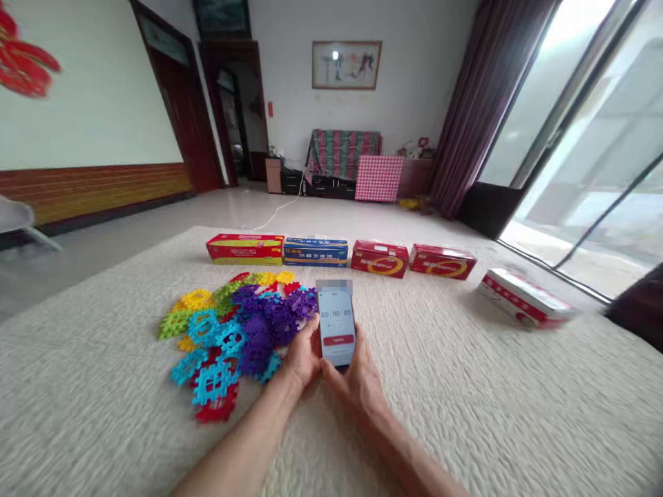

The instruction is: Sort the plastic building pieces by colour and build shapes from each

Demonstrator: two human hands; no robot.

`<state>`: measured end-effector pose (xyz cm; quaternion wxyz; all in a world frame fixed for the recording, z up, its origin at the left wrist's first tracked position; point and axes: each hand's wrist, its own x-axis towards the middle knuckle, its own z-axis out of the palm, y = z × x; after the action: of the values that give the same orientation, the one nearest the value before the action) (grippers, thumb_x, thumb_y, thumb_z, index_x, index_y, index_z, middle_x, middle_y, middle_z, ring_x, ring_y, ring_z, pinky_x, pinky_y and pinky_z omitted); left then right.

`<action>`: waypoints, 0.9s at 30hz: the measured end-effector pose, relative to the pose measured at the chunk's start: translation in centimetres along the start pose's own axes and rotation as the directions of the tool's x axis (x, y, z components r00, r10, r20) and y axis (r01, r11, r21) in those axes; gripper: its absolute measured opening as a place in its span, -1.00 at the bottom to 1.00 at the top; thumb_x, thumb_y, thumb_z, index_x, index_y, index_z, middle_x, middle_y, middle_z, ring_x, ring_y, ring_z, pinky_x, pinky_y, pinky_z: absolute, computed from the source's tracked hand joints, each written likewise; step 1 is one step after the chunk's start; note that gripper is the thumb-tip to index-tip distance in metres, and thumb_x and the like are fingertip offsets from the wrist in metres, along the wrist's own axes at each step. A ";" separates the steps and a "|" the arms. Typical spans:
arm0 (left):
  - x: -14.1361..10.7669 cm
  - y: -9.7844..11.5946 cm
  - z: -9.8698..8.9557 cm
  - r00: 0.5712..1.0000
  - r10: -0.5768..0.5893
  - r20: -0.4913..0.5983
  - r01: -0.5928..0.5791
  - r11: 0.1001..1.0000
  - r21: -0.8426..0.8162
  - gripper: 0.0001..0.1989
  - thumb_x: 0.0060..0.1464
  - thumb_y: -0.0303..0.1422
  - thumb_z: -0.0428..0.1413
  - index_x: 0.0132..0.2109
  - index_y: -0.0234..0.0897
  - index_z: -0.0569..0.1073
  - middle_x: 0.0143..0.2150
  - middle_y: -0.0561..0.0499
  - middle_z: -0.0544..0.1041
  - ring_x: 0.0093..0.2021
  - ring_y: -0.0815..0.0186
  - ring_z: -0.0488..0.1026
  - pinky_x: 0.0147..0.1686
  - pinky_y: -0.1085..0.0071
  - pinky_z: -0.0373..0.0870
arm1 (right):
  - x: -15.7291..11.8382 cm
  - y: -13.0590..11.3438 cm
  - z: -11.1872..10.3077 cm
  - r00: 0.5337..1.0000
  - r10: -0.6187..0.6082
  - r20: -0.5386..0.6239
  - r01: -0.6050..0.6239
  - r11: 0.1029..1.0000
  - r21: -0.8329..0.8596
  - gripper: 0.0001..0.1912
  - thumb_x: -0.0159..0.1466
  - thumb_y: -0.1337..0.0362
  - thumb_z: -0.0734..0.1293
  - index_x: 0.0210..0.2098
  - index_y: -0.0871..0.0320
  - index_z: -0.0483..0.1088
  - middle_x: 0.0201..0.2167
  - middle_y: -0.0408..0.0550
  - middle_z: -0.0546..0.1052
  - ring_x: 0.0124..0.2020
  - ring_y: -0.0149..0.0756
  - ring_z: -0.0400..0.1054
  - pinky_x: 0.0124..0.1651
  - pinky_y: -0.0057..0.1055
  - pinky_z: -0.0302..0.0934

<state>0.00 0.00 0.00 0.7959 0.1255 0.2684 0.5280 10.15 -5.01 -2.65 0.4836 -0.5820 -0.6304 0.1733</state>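
A smartphone (pixel 336 324) is held upright in both hands, its lit screen facing me with a row of zeros and a red button. My left hand (pixel 304 352) grips its left edge. Around the right edge and lower corner wraps my right hand (pixel 360 373), its thumb near the bottom of the screen. The phone's back and the fingers behind it are hidden. Just left of the phone lies a heap of plastic interlocking pieces, among them purple pieces (pixel 259 331), light-blue pieces (pixel 215 381), yellow pieces (pixel 194 300), green pieces (pixel 176 322) and red pieces (pixel 217 407).
Beyond the heap, a red-and-yellow box (pixel 245 250), a blue box (pixel 315 252) and two red boxes (pixel 380 259) (pixel 443 261) form a row. A white-and-red box (pixel 525 298) sits farther right. All rest on a cream textured cover (pixel 456 386).
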 end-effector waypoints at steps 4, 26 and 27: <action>-0.1 0.1 0.1 1.000 0.028 0.007 -0.028 1.000 -0.005 -0.58 0.23 -0.27 -0.07 0.12 -0.45 0.38 -0.13 -0.23 0.59 -0.10 0.06 0.53 0.01 0.08 0.38 | 0.7 0.2 -0.8 0.998 0.006 0.059 -0.011 0.996 0.084 -0.29 0.10 0.25 0.29 0.22 0.19 0.05 0.05 0.14 0.41 0.02 -0.08 0.37 0.04 -0.14 0.30; 0.0 0.0 -0.4 0.999 -0.018 0.033 0.017 1.000 0.022 -0.52 0.19 -0.22 -0.03 0.14 -0.46 0.36 -0.12 -0.25 0.58 -0.07 0.01 0.51 0.02 0.03 0.36 | 0.2 0.1 -0.4 0.999 -0.007 0.044 0.004 0.997 0.082 -0.14 0.05 0.23 0.34 0.27 0.19 -0.07 0.14 0.20 0.31 0.10 -0.04 0.29 0.07 -0.11 0.27; 0.0 0.0 -0.4 0.998 -0.030 0.048 0.029 0.999 0.022 -0.51 0.18 -0.20 -0.02 0.14 -0.45 0.36 -0.11 -0.25 0.58 -0.07 0.00 0.51 0.02 0.02 0.36 | -0.1 0.1 0.0 1.000 0.009 0.021 -0.010 0.999 0.033 -0.06 0.03 0.20 0.36 0.30 0.22 -0.14 0.19 0.26 0.24 0.17 0.02 0.22 0.11 -0.07 0.23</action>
<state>-0.23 -0.05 -0.37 0.8084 0.1428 0.2565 0.5102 10.26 -5.07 -2.77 0.4856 -0.5751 -0.6297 0.1922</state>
